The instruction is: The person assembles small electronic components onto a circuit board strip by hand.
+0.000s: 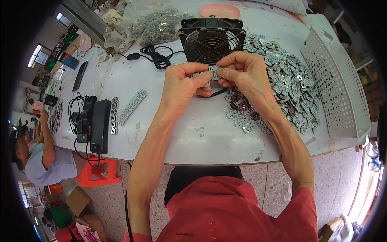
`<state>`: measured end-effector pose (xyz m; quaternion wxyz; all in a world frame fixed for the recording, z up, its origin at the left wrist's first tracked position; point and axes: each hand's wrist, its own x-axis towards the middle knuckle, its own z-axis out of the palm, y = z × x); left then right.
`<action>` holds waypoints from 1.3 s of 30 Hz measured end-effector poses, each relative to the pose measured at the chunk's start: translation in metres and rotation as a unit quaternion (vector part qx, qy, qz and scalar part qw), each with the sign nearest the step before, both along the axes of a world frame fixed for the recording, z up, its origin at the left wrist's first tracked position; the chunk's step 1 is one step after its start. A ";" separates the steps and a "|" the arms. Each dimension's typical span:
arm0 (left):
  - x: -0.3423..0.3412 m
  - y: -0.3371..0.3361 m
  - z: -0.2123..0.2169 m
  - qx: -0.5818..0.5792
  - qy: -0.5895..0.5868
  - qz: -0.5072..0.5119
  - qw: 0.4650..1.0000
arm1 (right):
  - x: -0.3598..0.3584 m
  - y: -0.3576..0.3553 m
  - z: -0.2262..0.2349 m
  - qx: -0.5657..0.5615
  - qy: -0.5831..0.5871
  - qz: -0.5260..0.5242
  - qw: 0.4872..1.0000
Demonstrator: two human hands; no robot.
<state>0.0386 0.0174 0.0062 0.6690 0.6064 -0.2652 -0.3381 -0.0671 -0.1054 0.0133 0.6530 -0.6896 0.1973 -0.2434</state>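
Note:
Both hands meet over the table, just in front of a black fan with a round wire guard. Between thumb and fingers my right hand grips a small silvery metal plate with holes. My left hand pinches small metal plates of the same kind, partly covered by its fingers. The two hands' fingertips nearly touch at the plates. By my right forearm spreads a large heap of similar metal plates, some with brown round parts. To the left, a row of stacked plates lies beside a strip of plates with dark round holes.
A white perforated basket stands at the right edge. Plastic bags of metal parts and a pink dish lie at the back. Left are a black power strip, cables and a phone. Another person sits at far left.

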 end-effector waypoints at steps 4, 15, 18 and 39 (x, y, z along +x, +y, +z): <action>-0.004 -0.002 0.000 0.010 -0.042 0.012 0.999 | -0.004 -0.005 0.009 -0.003 0.005 -0.001 1.000; -0.030 -0.011 -0.003 0.009 -0.308 -0.028 0.951 | -0.014 -0.023 0.019 0.037 -0.074 -0.090 0.992; -0.007 -0.005 0.001 -0.050 -0.098 -0.019 0.994 | -0.013 -0.020 0.019 0.033 -0.046 -0.073 0.996; 0.001 0.004 0.003 -0.013 -0.084 -0.009 0.996 | -0.005 0.000 0.004 -0.023 0.035 0.055 0.998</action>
